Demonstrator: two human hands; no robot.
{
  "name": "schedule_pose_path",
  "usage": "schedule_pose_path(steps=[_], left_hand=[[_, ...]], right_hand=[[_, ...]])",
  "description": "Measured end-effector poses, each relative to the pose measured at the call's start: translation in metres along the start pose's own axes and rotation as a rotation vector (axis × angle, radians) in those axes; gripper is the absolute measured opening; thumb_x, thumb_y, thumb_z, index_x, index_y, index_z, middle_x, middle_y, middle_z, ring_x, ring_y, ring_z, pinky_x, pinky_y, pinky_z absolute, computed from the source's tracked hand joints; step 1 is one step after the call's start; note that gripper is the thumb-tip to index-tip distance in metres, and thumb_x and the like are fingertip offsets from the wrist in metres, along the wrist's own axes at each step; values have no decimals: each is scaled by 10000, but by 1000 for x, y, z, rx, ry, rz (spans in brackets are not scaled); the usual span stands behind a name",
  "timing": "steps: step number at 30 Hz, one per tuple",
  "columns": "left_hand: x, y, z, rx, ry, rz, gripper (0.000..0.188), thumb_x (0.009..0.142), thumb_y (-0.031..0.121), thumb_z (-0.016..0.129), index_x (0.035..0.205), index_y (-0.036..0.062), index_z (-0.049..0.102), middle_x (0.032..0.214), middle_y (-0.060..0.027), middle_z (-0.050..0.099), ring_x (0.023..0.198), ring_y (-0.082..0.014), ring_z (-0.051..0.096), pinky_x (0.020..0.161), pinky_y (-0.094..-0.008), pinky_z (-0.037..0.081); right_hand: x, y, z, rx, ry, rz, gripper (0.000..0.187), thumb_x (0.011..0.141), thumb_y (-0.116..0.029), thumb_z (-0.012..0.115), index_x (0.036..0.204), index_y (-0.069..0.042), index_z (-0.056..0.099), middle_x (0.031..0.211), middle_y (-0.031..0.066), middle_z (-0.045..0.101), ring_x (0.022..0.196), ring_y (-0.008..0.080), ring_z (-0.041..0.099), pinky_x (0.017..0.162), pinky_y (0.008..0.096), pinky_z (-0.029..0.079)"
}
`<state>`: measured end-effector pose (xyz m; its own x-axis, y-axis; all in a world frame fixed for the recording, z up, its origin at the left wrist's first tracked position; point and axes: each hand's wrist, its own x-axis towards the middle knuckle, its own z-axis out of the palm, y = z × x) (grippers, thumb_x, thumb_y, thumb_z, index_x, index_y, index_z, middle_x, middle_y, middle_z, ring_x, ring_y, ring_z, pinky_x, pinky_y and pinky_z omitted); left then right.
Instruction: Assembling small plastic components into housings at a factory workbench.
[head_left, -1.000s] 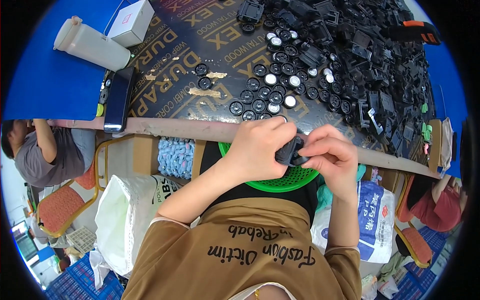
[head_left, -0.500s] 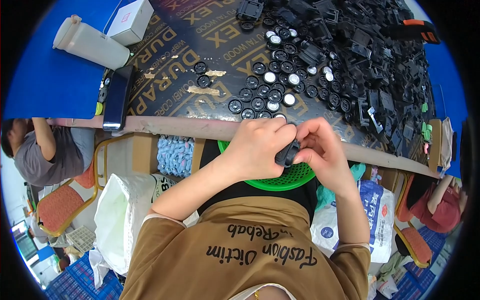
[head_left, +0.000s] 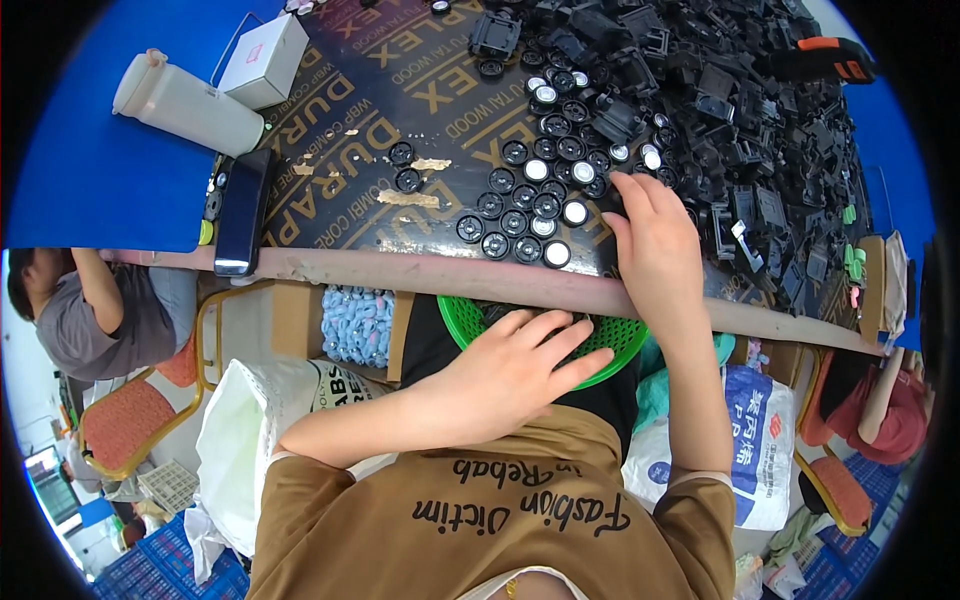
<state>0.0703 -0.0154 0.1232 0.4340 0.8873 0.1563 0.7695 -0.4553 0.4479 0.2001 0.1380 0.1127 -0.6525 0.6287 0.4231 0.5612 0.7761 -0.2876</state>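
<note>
My left hand (head_left: 535, 365) is spread over the green basket (head_left: 630, 355) on my lap, fingers stretched and nothing seen in them. Dark parts (head_left: 495, 314) show inside the basket behind that hand; most of its inside is hidden. Above the table's near edge, my right hand (head_left: 655, 230) reaches over the board with thumb and fingers apart. Its fingertips are beside a group of small black toy wheels (head_left: 547, 204), several with silver-white centres. To the right of it lies a big heap of black plastic chassis-like parts (head_left: 720, 110).
At the left are a phone (head_left: 243, 212), a pale bottle (head_left: 185, 105) and a white box (head_left: 265, 60). An orange-and-black tool (head_left: 825, 60) lies at the far right. White sacks (head_left: 225, 450) stand beside me, with a carton of blue items (head_left: 357, 325). Other people sit at both sides.
Both hands have parted and the black part they held is no longer in them. My right hand has moved up over the table; my left has opened and lowered over the basket.
</note>
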Motion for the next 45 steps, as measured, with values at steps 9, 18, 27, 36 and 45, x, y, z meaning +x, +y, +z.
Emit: schedule_pose_path(steps=[9, 18, 27, 36, 45], left_hand=[[132, -114, -53, 314, 383, 47, 131, 766, 127, 621, 877, 58, 635, 844, -108, 580, 849, -287, 559, 752, -371, 463], [190, -139, -34, 458, 147, 97, 355, 698, 205, 710, 1032, 107, 645, 935, -76, 585, 958, -254, 552, 815, -368, 462], [182, -132, -39, 307, 266, 51, 304, 681, 73, 701, 919, 51, 513, 907, -112, 613, 919, -294, 570, 788, -369, 469], [74, -74, -38, -729, 493, -257, 171, 701, -73, 604, 858, -17, 642, 835, -59, 633, 774, -120, 596, 712, -249, 483], [29, -29, -34, -400, 541, -35, 301, 558, -122, 501, 782, 38, 621, 739, -83, 592, 747, -264, 584, 731, -377, 481]], right_hand=[[-9, 1, 2, 138, 27, -26, 187, 762, -20, 586, 948, -33, 567, 792, 111, 544, 757, 287, 546, 654, 374, 456], [-13, 10, 5, 257, 69, -12, 167, 752, -10, 596, 916, -36, 578, 807, 119, 577, 736, 307, 572, 641, 378, 467], [-15, 7, 4, 418, 152, 107, 240, 730, 24, 624, 961, -32, 587, 853, 110, 610, 727, 254, 593, 628, 331, 476], [-30, 6, -25, 1089, 328, 196, 222, 677, 104, 642, 885, 31, 617, 927, 106, 585, 833, 147, 565, 724, 237, 469], [-11, -21, -57, 957, -66, -48, 239, 573, -17, 758, 786, -19, 649, 756, 53, 626, 691, 172, 576, 591, 258, 447]])
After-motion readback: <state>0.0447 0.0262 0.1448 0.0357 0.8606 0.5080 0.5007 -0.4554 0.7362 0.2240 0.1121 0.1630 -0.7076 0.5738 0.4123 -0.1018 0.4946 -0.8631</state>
